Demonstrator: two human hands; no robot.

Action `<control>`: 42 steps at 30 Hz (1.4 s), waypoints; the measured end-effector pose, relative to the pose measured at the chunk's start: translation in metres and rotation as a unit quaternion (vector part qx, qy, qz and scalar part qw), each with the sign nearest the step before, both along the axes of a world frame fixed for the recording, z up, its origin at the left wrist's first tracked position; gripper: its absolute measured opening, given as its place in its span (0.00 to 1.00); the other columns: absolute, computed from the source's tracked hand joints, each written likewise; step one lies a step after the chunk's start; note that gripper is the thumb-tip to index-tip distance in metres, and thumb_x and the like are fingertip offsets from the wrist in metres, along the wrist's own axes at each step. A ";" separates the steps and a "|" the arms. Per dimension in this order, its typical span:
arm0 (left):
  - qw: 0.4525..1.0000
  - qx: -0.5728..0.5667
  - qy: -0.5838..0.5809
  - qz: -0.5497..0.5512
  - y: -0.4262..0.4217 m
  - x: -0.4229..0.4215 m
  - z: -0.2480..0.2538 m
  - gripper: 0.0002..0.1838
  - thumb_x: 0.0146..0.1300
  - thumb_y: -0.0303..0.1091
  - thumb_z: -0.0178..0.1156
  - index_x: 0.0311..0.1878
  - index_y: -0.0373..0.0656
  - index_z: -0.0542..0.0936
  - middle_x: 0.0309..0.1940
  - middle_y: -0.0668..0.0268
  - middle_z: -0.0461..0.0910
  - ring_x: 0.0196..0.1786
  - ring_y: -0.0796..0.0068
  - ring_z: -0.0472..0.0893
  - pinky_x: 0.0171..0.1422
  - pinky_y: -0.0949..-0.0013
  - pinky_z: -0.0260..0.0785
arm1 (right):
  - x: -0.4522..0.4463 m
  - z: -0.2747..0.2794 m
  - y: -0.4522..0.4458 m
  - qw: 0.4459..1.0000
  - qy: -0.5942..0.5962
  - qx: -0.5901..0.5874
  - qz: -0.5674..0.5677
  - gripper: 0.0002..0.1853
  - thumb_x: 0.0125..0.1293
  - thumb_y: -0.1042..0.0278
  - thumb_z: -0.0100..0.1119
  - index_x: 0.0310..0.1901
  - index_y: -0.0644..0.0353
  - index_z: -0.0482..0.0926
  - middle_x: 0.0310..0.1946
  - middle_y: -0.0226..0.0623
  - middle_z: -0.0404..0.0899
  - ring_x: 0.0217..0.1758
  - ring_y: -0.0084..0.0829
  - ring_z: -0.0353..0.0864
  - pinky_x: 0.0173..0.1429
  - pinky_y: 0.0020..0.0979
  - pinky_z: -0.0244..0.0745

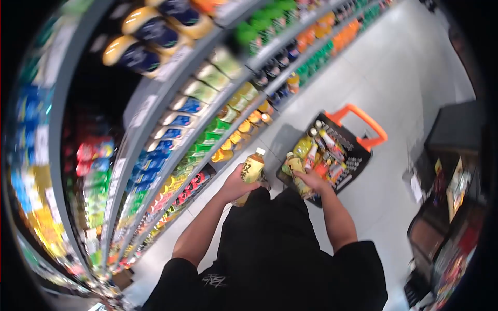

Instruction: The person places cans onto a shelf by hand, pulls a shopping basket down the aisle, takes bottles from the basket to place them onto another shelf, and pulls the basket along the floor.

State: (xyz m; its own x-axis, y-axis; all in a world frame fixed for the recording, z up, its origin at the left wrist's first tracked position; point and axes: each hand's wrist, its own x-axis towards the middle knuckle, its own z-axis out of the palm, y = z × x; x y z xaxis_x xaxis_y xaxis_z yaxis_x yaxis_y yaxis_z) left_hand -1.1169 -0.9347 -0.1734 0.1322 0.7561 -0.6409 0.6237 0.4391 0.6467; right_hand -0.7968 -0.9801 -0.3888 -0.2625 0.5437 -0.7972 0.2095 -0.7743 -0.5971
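A shopper in black is standing in a store aisle, gripping a bottle in each hand. The left hand [239,185] is wrapping its fingers around a yellow-labeled bottle [252,167], whose white cap [260,151] is pointing up and away from the body. The right hand [313,180] is closing on a second bottle [296,167], also yellow-labeled, at the near left side of a black basket [357,149]; whether that bottle is touching the basket, one cannot tell. The basket is sitting on the pale floor [399,62], its orange handle [367,122] standing at the far right end. Bottles and bright packets [334,169] are filling it. To the left, gray shelves [57,129] of drinks are running the aisle's length, some rows blurring.
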 end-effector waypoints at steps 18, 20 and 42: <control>0.843 0.357 -0.280 0.289 -0.052 -0.173 0.165 0.44 0.56 0.23 0.78 0.75 0.39 0.67 0.62 0.65 0.78 0.62 0.75 0.78 0.69 0.65 0.71 | -0.280 0.471 0.172 0.717 0.244 0.649 0.072 0.38 0.56 0.81 0.79 0.69 0.61 0.73 0.65 0.38 0.79 0.67 0.31 0.81 0.69 0.36 0.79; 0.836 0.355 -0.281 0.310 -0.062 -0.184 0.162 0.44 0.55 0.23 0.78 0.75 0.40 0.68 0.62 0.66 0.78 0.62 0.75 0.78 0.70 0.65 0.71 | -0.310 0.491 0.191 0.634 0.171 0.745 0.116 0.37 0.55 0.81 0.81 0.67 0.62 0.76 0.65 0.40 0.80 0.67 0.33 0.82 0.67 0.36 0.80; 0.788 0.364 -0.289 0.403 -0.099 -0.225 0.138 0.44 0.55 0.20 0.77 0.75 0.40 0.68 0.61 0.67 0.79 0.62 0.76 0.79 0.69 0.65 0.73 | -0.413 0.467 0.254 0.780 0.105 0.564 0.252 0.39 0.60 0.64 0.81 0.68 0.66 0.68 0.60 0.42 0.81 0.61 0.29 0.83 0.64 0.34 0.81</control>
